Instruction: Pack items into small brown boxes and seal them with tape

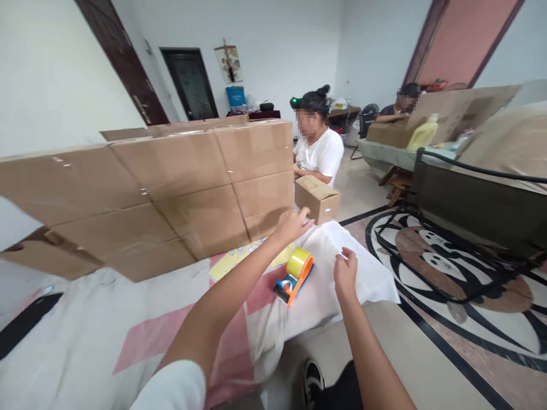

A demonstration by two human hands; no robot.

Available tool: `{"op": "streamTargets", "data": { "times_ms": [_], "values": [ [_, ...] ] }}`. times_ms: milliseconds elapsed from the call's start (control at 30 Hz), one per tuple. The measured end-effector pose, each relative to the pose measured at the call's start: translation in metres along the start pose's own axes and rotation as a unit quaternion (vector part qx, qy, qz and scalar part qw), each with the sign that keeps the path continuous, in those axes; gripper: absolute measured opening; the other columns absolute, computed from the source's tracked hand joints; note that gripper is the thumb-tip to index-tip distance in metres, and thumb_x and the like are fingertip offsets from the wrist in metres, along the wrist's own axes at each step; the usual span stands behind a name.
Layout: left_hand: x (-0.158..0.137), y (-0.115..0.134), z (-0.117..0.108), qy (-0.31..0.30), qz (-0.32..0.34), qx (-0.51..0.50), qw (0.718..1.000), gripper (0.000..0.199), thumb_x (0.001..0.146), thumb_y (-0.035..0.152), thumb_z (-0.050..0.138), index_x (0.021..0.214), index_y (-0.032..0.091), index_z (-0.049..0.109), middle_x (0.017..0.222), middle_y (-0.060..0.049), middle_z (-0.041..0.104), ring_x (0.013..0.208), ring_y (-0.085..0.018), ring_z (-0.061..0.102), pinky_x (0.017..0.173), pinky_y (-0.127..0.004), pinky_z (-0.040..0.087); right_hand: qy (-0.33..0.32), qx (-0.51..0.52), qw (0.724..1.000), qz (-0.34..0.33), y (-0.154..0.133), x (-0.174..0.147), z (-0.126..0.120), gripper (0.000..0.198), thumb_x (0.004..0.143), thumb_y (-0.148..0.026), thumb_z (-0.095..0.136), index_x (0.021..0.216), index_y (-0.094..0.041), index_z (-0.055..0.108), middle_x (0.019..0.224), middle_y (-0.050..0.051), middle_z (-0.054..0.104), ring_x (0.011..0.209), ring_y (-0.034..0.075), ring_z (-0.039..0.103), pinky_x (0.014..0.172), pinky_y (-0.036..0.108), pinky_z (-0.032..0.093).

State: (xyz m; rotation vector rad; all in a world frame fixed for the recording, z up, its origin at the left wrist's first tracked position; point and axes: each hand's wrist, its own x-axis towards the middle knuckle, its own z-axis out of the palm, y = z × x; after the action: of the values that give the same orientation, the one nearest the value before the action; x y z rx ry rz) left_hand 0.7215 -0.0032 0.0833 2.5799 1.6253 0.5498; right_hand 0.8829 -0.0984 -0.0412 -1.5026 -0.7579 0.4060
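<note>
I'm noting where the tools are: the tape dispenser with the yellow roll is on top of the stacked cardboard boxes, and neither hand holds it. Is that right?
Not quite: the head view shows the tape dispenser on the cloth, not on top of the stacked cardboard boxes. Its roll is yellow, and neither hand holds it.
</note>
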Motion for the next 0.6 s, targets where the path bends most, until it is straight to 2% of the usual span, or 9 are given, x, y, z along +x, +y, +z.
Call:
{"op": "streamTargets", "data": {
  "times_ms": [100, 133, 200, 233, 300, 400, 467, 533, 600],
  "values": [
    [-0.121, -0.078, -0.014, 0.026, -0.028, -0.007, 0.999, 0.032, 0.099, 0.041, 0.041, 0.1, 0.027, 0.07, 0.097, -0.008, 0.078, 0.1, -0.024, 0.071, 0.09, -0.033, 0.047, 0.033, 0.016, 0.996, -0.083, -0.035, -0.021, 0.011, 0.024, 0.084, -0.034, 0.049, 0.102, -0.02, 0.057, 0.099, 0.008, 0.058, 0.093, 0.025, 0.058, 0.085, 0.043, 0.049],
    [-0.163, -0.107, -0.02, 0.035, -0.05, -0.009, 0.998, 0.031, 0.097, 0.039, 0.042, 0.094, 0.026, 0.071, 0.091, -0.007, 0.078, 0.093, -0.023, 0.072, 0.085, -0.032, 0.048, 0.051, 0.023, 0.989, -0.135, -0.051, -0.035, 0.016, 0.022, 0.087, -0.034, 0.049, 0.103, -0.021, 0.057, 0.102, 0.009, 0.059, 0.098, 0.026, 0.058, 0.088, 0.045, 0.048],
    [-0.241, -0.164, -0.034, 0.066, -0.105, -0.013, 0.992, 0.029, 0.094, 0.037, 0.044, 0.089, 0.026, 0.071, 0.086, -0.005, 0.077, 0.082, -0.021, 0.071, 0.079, -0.031, 0.048, 0.058, 0.042, 0.959, -0.275, -0.083, -0.074, 0.029, 0.02, 0.089, -0.031, 0.051, 0.106, -0.022, 0.056, 0.108, 0.011, 0.06, 0.108, 0.028, 0.058, 0.096, 0.049, 0.046],
    [-0.274, -0.191, -0.043, 0.088, -0.138, -0.014, 0.986, 0.03, 0.094, 0.037, 0.044, 0.087, 0.026, 0.071, 0.085, -0.004, 0.077, 0.079, -0.021, 0.071, 0.077, -0.03, 0.049, 0.041, 0.058, 0.938, -0.341, -0.097, -0.098, 0.037, 0.019, 0.089, -0.028, 0.054, 0.107, -0.023, 0.056, 0.107, 0.011, 0.06, 0.109, 0.029, 0.059, 0.098, 0.052, 0.046],
    [-0.329, -0.243, -0.065, 0.143, -0.209, -0.014, 0.967, 0.032, 0.095, 0.039, 0.041, 0.089, 0.026, 0.069, 0.083, -0.004, 0.076, 0.076, -0.02, 0.069, 0.076, -0.03, 0.049, -0.052, 0.078, 0.891, -0.445, -0.116, -0.151, 0.059, 0.02, 0.086, -0.023, 0.058, 0.105, -0.025, 0.056, 0.101, 0.01, 0.062, 0.104, 0.03, 0.061, 0.095, 0.055, 0.047],
    [-0.379, -0.315, -0.098, 0.236, -0.318, -0.015, 0.918, 0.031, 0.096, 0.041, 0.039, 0.097, 0.026, 0.066, 0.086, -0.004, 0.074, 0.081, -0.021, 0.068, 0.081, -0.031, 0.05, -0.27, 0.075, 0.793, -0.541, -0.127, -0.235, 0.109, 0.024, 0.082, -0.015, 0.058, 0.103, -0.028, 0.058, 0.095, 0.008, 0.064, 0.092, 0.029, 0.064, 0.083, 0.052, 0.052],
    [-0.395, -0.361, -0.117, 0.29, -0.379, -0.022, 0.878, 0.029, 0.095, 0.042, 0.044, 0.109, 0.025, 0.062, 0.098, -0.005, 0.072, 0.092, -0.022, 0.068, 0.088, -0.033, 0.051, -0.394, 0.065, 0.732, -0.552, -0.132, -0.288, 0.156, 0.03, 0.084, -0.014, 0.055, 0.11, -0.028, 0.06, 0.103, 0.01, 0.066, 0.096, 0.028, 0.065, 0.083, 0.05, 0.053],
    [-0.4, -0.408, -0.13, 0.334, -0.431, -0.031, 0.838, 0.043, 0.09, 0.043, 0.056, 0.127, 0.021, 0.052, 0.117, -0.009, 0.068, 0.109, -0.024, 0.065, 0.097, -0.037, 0.05, -0.48, 0.047, 0.702, -0.525, -0.141, -0.334, 0.212, 0.04, 0.088, -0.017, 0.051, 0.126, -0.025, 0.058, 0.123, 0.014, 0.063, 0.115, 0.028, 0.061, 0.094, 0.049, 0.053],
    [-0.394, -0.453, -0.14, 0.365, -0.476, -0.042, 0.799, 0.071, 0.082, 0.045, 0.069, 0.139, 0.014, 0.04, 0.132, -0.017, 0.06, 0.125, -0.029, 0.058, 0.106, -0.041, 0.045, -0.549, 0.015, 0.676, -0.491, -0.155, -0.374, 0.274, 0.054, 0.09, -0.02, 0.049, 0.145, -0.021, 0.046, 0.145, 0.016, 0.051, 0.136, 0.027, 0.049, 0.108, 0.048, 0.047]
  ]
}}
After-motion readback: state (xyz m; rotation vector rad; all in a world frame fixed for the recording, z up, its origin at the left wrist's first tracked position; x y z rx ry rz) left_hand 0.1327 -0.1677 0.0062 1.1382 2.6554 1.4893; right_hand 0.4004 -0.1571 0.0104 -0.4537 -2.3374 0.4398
